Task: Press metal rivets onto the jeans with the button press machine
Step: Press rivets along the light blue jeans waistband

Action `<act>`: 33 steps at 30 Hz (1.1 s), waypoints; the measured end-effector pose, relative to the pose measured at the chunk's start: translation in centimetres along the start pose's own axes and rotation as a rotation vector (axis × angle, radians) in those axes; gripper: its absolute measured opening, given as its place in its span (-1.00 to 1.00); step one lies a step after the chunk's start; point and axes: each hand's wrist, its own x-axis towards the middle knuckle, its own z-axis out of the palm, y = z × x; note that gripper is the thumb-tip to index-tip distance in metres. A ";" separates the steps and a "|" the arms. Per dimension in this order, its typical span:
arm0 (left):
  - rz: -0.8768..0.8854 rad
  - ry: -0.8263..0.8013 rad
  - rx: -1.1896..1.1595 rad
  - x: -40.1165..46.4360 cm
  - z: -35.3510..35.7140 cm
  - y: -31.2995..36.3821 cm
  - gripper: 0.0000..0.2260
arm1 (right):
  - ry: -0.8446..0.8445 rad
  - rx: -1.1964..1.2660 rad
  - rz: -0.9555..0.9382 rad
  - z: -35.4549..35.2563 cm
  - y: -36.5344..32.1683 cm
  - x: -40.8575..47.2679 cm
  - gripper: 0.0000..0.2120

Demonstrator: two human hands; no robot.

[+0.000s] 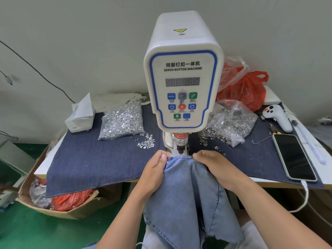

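The jeans (186,191) are light blue and hang from the front edge of the table (41,169) down toward the person's lap. Their top edge lies just under the black press head (180,146) of the button press machine (183,83). The die below the cloth is hidden, so it is not possible to see if a rivet is loaded there. On the top edge of the cloth two small dark rivets show, one beside each thumb, but they are too small to describe well.

The left hand (155,169) pinches the left corner of this edge, thumb on top and fingers closed under the cloth. The right hand (213,168) is closed on the right corner in the same way; its fingers are mostly covered by the denim. The edge is pulled flat between both hands.

The display of the machine shows no readable number. To the left, on a dark denim sheet (89,159), there is an open bag of silver rivet parts (122,121), with some spilled near it. To the right there is a bag of ring parts (231,123), partly behind the machine. A phone (294,157) lies at the right edge, with a cable. A red bag (246,88) stands behind.
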 end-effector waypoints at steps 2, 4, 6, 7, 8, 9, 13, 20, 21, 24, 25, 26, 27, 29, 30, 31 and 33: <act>-0.008 0.007 0.005 0.0 0.0 0.2 -0.66 | 0.012 -0.003 0.000 0.0 0.1 0.0 -0.66; -0.021 0.010 0.010 0.0 0.1 0.4 -0.65 | 0.029 -0.009 0.004 0.1 0.2 0.1 -0.65; -0.031 0.008 0.014 0.0 0.1 0.6 -0.64 | 0.038 -0.015 0.004 0.1 0.2 0.1 -0.61; -0.035 0.008 0.012 0.0 0.1 0.6 -0.64 | 0.043 -0.021 0.005 0.1 0.2 0.2 -0.60; -0.039 0.007 0.009 0.0 0.1 0.6 -0.65 | 0.050 -0.030 0.009 0.2 0.1 0.2 -0.59; -0.044 0.006 0.005 0.0 0.1 0.6 -0.66 | 0.060 -0.042 0.015 0.2 0.1 0.3 -0.59; -0.048 0.006 -0.005 -0.1 0.2 0.6 -0.67 | 0.094 -0.065 0.031 0.3 0.2 0.5 -0.60; -0.047 0.012 -0.003 0.0 0.2 0.7 -0.65 | 0.111 -0.075 0.050 0.4 0.1 0.8 -0.64; -0.046 0.009 -0.001 0.0 0.2 0.6 -0.65 | 0.110 -0.071 0.051 0.4 0.1 0.8 -0.65; -0.037 0.005 0.004 0.0 0.2 0.5 -0.64 | 0.108 -0.075 0.047 0.4 0.2 0.8 -0.66; -0.036 0.005 0.009 0.1 0.2 0.5 -0.64 | 0.108 -0.080 0.044 0.3 0.3 0.8 -0.64; -0.034 0.006 0.012 0.1 0.2 0.4 -0.64 | 0.105 -0.084 0.043 0.3 0.3 0.8 -0.63; -0.032 0.007 0.014 0.1 0.1 0.4 -0.64 | 0.100 -0.086 0.042 0.3 0.3 0.8 -0.62; -0.028 0.012 0.015 0.1 0.1 0.3 -0.66 | 0.092 -0.087 0.039 0.2 0.3 0.8 -0.62; -0.026 0.014 0.014 0.1 0.1 0.3 -0.66 | 0.090 -0.092 0.038 0.1 0.4 0.8 -0.61; -0.027 0.014 0.014 0.1 0.1 0.3 -0.66 | 0.087 -0.097 0.036 0.1 0.5 0.9 -0.61; -0.028 0.011 0.013 0.2 0.2 0.3 -0.65 | 0.076 -0.090 0.032 0.0 0.6 1.0 -0.64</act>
